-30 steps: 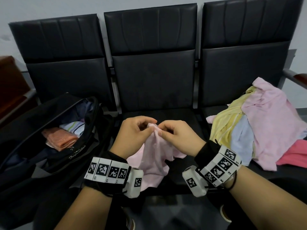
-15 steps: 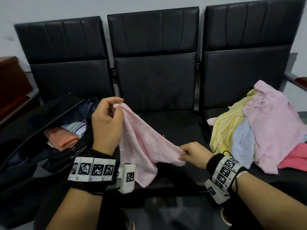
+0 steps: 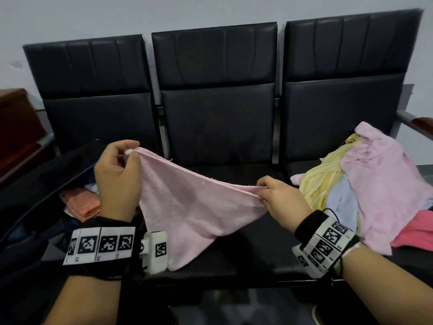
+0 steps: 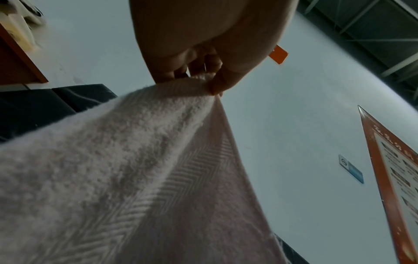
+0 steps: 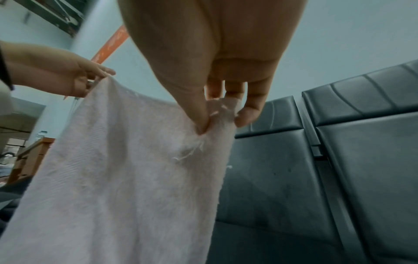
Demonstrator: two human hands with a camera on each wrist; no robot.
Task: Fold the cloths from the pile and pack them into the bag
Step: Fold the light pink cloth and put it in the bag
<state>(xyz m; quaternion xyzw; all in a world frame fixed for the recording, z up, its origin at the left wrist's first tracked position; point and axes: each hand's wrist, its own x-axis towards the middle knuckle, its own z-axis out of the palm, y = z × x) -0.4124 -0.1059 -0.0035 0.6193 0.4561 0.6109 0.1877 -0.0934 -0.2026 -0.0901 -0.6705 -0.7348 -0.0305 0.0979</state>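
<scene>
A pale pink cloth (image 3: 187, 205) hangs stretched between my two hands above the middle seat. My left hand (image 3: 130, 152) pinches one top corner, raised over the open bag; the pinch shows in the left wrist view (image 4: 209, 84) on the pink cloth (image 4: 126, 169). My right hand (image 3: 261, 187) pinches the other corner, lower and further right, seen close in the right wrist view (image 5: 220, 114) with the pink cloth (image 5: 117, 178) below. The cloth's lower tip droops to the seat front. The pile of cloths (image 3: 365, 184) lies on the right seat. The black bag (image 3: 35, 207) sits open on the left seat.
Inside the bag lies a folded orange cloth (image 3: 82, 204) with other folded pieces behind it. A row of three black seats (image 3: 218, 127) runs against a pale wall. A metal armrest (image 3: 414, 121) ends the bench at the right. A brown wooden cabinet (image 3: 16, 118) stands at the left.
My hands, together at the cloth's top a second ago, have drawn apart: the left up and left, the right out to the right. The pink cloth is now spread taut between them.
</scene>
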